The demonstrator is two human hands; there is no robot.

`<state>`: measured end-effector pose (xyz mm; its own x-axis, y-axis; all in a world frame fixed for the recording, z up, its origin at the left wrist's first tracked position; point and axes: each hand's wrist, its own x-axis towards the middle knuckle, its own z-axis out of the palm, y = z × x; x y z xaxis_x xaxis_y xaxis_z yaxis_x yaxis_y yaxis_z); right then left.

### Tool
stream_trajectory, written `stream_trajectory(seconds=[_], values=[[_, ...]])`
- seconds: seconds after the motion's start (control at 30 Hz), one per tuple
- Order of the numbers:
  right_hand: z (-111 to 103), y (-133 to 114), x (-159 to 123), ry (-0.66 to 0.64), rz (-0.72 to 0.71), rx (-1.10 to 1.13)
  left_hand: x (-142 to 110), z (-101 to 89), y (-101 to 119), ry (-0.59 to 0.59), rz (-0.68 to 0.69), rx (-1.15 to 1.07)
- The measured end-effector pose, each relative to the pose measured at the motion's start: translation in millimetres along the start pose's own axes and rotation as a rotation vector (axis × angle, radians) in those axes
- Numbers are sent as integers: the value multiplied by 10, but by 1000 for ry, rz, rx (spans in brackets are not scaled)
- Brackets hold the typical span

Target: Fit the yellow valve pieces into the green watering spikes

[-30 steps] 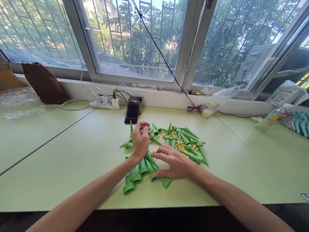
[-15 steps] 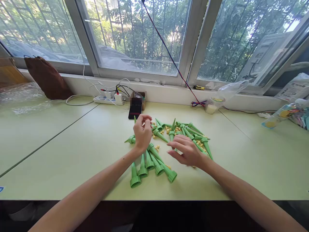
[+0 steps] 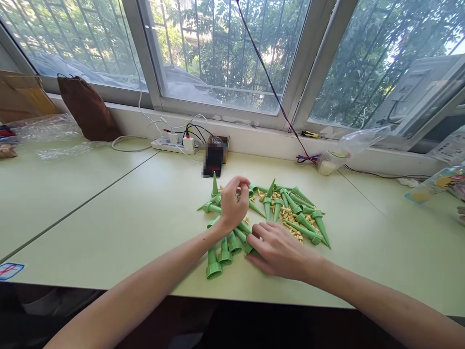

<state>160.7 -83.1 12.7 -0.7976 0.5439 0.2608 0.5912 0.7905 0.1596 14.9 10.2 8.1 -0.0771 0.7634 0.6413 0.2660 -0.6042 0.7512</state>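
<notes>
Green watering spikes (image 3: 213, 268), tapered with wide ribbed collars, lie in a loose pile on the pale table. Small yellow plastic pieces (image 3: 293, 228) are scattered among them. My left hand (image 3: 233, 203) is raised over the pile's left part, its fingers curled together in a pinch; whatever they hold, if anything, is hidden. Lower and to the right, my right hand (image 3: 274, 248) has its thumb and fingers closed about the collar end of a spike (image 3: 248, 247) in the front row. That spike is mostly covered by the hand.
Behind the pile are a dark phone (image 3: 213, 161) against a small box and a power strip (image 3: 170, 145) with cables. A brown bag (image 3: 87, 109) leans by the window at left. At right stand a plastic bag with a cup (image 3: 327, 167) and a bottle (image 3: 432, 184).
My right hand has moved down and toward the left, from above the pile's middle onto the front row of spikes. My left hand stays curled. The view has shifted slightly.
</notes>
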Motion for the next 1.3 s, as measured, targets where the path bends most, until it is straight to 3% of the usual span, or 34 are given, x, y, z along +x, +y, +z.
stream_trajectory(seconds=[0.33, 0.5, 0.63, 0.8, 0.9, 0.97, 1.13, 1.2, 1.3], values=[[-20, 11, 0, -74, 49, -88, -46, 8, -12, -39, 217, 91], [-2, 64, -9, -32, 106, -42, -35, -46, -26, -67, 395, 123], [-73, 199, 17, 89, 153, -5, 73, -124, 42, -70, 472, 125], [-141, 539, 56, 423, 227, 69, 146, -276, 240, -106, 503, 134], [-49, 726, 25, 630, 322, 88, 21, -519, 320, -240, 559, 147], [62, 805, -22, 700, 309, 107, -129, -753, 345, -385, 610, 125], [308, 873, -125, 719, 212, 146, -520, -1260, 313, -759, 653, 257], [346, 874, -129, 715, 216, 171, -607, -1312, 249, -793, 670, 302], [352, 863, -102, 732, 247, 238, -629, -1239, 121, -779, 655, 381]])
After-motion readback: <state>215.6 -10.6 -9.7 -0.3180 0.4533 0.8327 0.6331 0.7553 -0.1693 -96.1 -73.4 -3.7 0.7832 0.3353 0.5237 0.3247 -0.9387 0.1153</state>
